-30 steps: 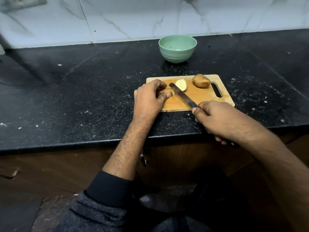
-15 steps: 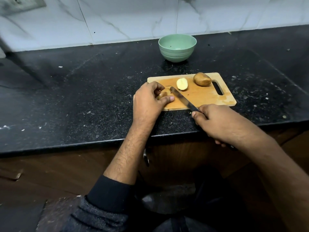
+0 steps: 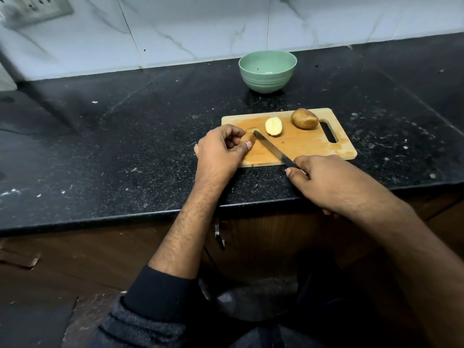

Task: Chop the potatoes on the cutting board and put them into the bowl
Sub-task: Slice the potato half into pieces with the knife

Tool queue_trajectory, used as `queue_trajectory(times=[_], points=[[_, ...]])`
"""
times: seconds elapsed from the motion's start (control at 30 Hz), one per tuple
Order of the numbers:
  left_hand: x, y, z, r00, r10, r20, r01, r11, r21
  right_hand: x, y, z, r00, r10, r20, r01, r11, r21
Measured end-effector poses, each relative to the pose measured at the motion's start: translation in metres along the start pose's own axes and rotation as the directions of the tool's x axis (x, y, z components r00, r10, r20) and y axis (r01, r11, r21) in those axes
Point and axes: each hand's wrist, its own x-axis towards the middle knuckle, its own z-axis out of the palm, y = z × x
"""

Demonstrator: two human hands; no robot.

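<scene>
While gripped between curled fingers and thumb of the left hand (image 3: 218, 152), potato piece (image 3: 248, 139) rests skin-up at the near left corner of the cutting board (image 3: 311, 146). Left hand closed around that piece, thumb tip on its near side, knuckles raised above it. Immediately right of the left fingertips: knife (image 3: 272, 148), tip touching the held piece, blade running diagonally back toward the right hand (image 3: 326, 180). Right hand wrapped fully around the knife handle, fingers curled, handle itself hidden under the palm; positioned just off the near edge of the board, over the black countertop (image 3: 125, 146).

Beyond the knife blade, a short way past the left fingertips: potato half (image 3: 273, 126), cut face up, pale yellow, lying apart from the held piece. Further right of that, near the board's handle slot: whole potato (image 3: 304, 118), unpeeled, untouched by either hand.

Well beyond both hands, off the far edge of the board and near the tiled wall (image 3: 200, 28): green bowl (image 3: 267, 71), upright, no potato visible inside. Dark sleeve (image 3: 160, 295) pushed back on the left forearm.
</scene>
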Motion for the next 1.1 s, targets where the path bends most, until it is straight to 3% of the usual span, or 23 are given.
queue_trajectory(times=[0.4,0.53,0.73,0.87,1.1], points=[[-0.009,0.004,-0.004,0.999,-0.015,0.051,0.018,0.998,-0.055,-0.014,0.008,0.000,0.999,-0.026,0.024,0.025,0.997,0.070],[-0.012,0.003,-0.004,1.000,0.008,0.001,-0.008,0.997,0.082,-0.017,0.005,-0.001,1.000,-0.018,0.021,0.016,0.996,0.085],[-0.016,-0.004,-0.009,0.999,-0.011,-0.050,0.012,1.000,0.014,-0.023,-0.004,0.001,0.999,0.024,0.023,-0.028,0.984,0.174],[-0.015,-0.007,-0.011,0.999,0.037,0.006,-0.037,0.999,-0.022,-0.028,-0.010,0.003,0.995,0.075,0.071,-0.090,0.964,0.250],[-0.012,-0.006,-0.009,0.996,0.079,0.048,-0.082,0.994,0.065,-0.030,-0.034,0.004,0.989,0.102,0.111,-0.123,0.973,0.196]])
